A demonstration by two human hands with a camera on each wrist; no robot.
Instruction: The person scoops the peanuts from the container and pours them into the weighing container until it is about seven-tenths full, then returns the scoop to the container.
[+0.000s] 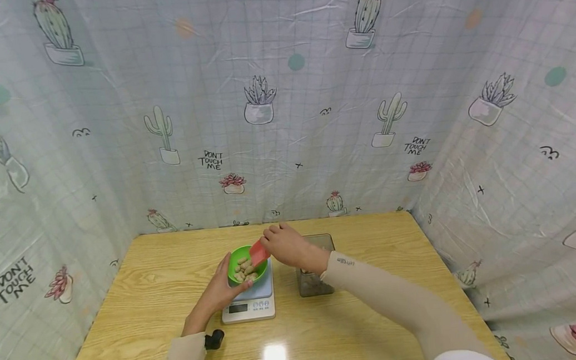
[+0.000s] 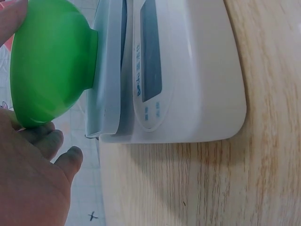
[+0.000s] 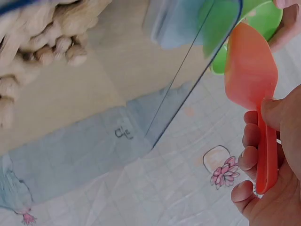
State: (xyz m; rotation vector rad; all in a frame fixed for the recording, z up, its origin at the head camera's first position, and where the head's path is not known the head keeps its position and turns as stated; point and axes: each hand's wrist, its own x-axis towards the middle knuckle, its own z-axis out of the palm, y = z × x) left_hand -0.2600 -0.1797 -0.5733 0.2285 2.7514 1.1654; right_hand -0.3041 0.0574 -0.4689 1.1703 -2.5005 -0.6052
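Observation:
A green bowl (image 1: pixel 235 257) with several peanuts in their shells (image 1: pixel 246 270) is on the pale blue plate of a white kitchen scale (image 1: pixel 247 315). My left hand (image 1: pixel 219 289) holds the bowl's sides between thumb and fingers; in the left wrist view the foot of the bowl (image 2: pixel 51 61) meets the plate. With my right hand (image 1: pixel 287 246) I grip the handle of a red scoop (image 1: pixel 258 254), its blade tilted over the bowl's right rim. In the right wrist view the fingers wrap the handle, and the scoop (image 3: pixel 249 66) shows no peanuts on its visible side.
Right of the scale stands a clear, smoky container (image 1: pixel 315 287), partly under my right forearm. Peanuts (image 3: pixel 75 52) lie in it in the right wrist view. The wooden table (image 1: pixel 375 285) ends at a cactus-print curtain (image 1: pixel 294 191). A black object (image 1: pixel 214 339) is at my left wrist.

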